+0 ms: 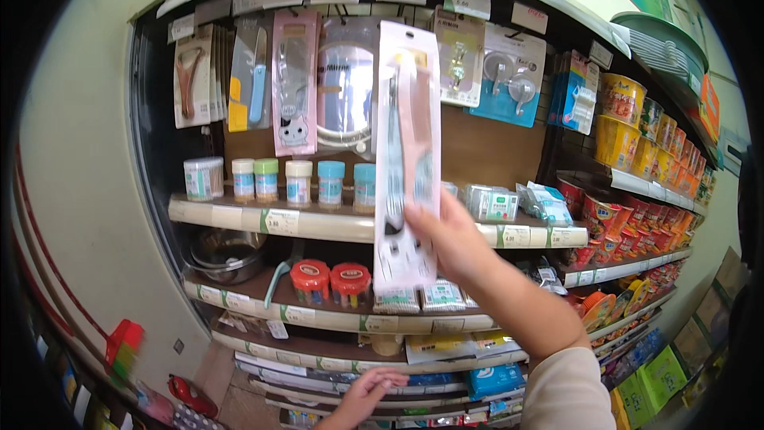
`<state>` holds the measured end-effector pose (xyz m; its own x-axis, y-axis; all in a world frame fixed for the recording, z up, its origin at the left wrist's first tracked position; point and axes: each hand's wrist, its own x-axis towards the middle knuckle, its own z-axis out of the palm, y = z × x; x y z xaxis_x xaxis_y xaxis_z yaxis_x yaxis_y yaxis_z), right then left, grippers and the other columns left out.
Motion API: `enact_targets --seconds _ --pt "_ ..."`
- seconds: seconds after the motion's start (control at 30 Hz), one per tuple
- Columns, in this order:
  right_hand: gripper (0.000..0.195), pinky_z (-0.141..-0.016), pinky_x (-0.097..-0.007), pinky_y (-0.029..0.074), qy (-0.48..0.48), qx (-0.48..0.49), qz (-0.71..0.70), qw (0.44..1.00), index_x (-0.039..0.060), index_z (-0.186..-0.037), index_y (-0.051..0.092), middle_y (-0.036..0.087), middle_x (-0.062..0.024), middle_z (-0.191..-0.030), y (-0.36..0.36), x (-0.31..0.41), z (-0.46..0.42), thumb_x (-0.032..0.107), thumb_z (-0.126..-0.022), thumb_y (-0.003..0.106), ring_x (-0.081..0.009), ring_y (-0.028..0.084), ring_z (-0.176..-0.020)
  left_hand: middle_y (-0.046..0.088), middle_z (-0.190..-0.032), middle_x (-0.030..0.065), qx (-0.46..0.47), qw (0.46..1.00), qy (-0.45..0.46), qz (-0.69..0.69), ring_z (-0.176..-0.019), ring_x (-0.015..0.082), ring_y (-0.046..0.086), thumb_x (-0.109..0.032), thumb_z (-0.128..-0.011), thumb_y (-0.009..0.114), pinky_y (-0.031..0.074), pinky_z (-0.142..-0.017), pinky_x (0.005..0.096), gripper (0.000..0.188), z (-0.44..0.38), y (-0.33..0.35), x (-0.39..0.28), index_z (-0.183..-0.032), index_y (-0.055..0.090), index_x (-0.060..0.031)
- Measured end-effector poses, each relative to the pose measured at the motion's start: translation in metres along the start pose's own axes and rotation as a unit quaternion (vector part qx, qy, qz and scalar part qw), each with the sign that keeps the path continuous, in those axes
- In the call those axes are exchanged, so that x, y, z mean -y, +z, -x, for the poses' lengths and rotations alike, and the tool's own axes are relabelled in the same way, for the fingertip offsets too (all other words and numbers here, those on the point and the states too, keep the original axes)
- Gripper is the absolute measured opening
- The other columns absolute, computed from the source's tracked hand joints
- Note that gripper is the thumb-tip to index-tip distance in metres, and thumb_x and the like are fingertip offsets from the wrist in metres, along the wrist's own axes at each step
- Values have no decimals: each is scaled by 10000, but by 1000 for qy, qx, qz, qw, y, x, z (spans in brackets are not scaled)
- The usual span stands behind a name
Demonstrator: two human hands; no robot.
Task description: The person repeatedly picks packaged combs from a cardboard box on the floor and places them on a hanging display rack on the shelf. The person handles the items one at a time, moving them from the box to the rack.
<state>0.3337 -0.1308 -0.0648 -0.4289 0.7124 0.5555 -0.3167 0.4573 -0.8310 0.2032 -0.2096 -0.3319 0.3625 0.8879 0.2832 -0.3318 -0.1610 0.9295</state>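
Note:
My right hand (447,239) grips the lower part of a pink packaged comb (412,149), held upright in front of the shop display, its print slightly blurred. Behind it on hooks hang a similar pink comb pack (295,83) with a cat drawing, a round packaged mirror (346,92), a pack with a blue-handled tool (256,80), a brown-handled peeler (188,80) and a pack of clear round wall hooks (508,74). Low in the view, my left hand (373,391) is held before the lower shelves with nothing seen in it, its fingers loosely together.
A shelf edge (328,224) runs below the hooks, bearing small toothpick jars (330,182) and a cotton swab tub (203,179). Steel bowls (227,257) and red-lidded jars (350,283) stand lower. Instant noodle cups (621,95) fill shelves at right; a red broom (124,340) leans left.

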Motion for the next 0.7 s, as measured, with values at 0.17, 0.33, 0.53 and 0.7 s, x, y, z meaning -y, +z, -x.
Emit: enact_targets --seconds 0.17,0.33,0.53,0.7 --pt "338 -774 -240 435 151 58 -8 987 -3 -1140 437 549 -39 -1017 -30 -48 116 120 -844 545 -77 514 -894 548 -1066 164 -65 996 49 42 -991 230 537 -184 -920 363 439 -832 337 338 -14 14 -11 -1166 399 44" --pt "288 -754 -236 438 258 12 -45 965 -12 -1094 483 569 -38 -977 -53 -91 203 125 -848 542 -78 521 -871 538 -1066 143 -75 991 60 89 -972 212 534 -210 -921 376 456 -801 333 371 -15 47 -18 -1190 413 43" --pt "275 -706 -226 440 296 -14 28 955 -6 -1072 505 582 -27 -911 -68 -88 278 142 -844 551 -69 522 -815 568 -961 47 -98 995 -13 27 -880 94 510 -136 -900 444 421 -772 240 275 -5 100 3 -1096 498 49" --pt "264 -690 -217 429 313 -41 29 949 -6 -1072 505 576 -7 -870 -85 -74 325 146 -857 530 -59 510 -780 583 -958 39 -112 991 -41 59 -868 75 508 -103 -883 468 399 -784 216 235 -6 147 17 -1054 526 48"
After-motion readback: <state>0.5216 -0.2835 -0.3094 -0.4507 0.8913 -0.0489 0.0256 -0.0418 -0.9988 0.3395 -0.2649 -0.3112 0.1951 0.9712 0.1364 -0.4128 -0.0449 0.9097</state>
